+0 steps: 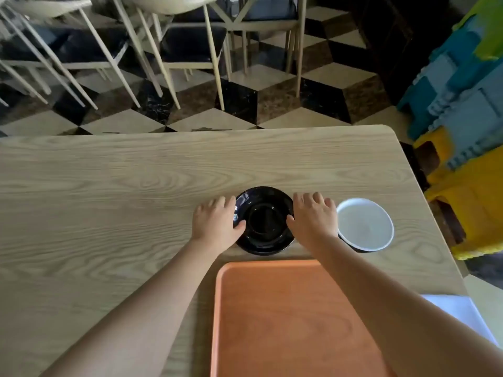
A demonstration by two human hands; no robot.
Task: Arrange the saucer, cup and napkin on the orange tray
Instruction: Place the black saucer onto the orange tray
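A black saucer lies on the wooden table just beyond the orange tray. My left hand grips its left rim, thumb on top. On the opposite rim, my right hand holds on the same way. A cup, white inside and dark outside, stands upright on the table right of my right hand. A white napkin lies at the table's right edge, partly hidden by my right forearm. The tray has nothing on it.
The wooden table extends far to the left. Chairs stand on the checkered floor behind it. Blue and yellow crates are stacked off the table's right edge.
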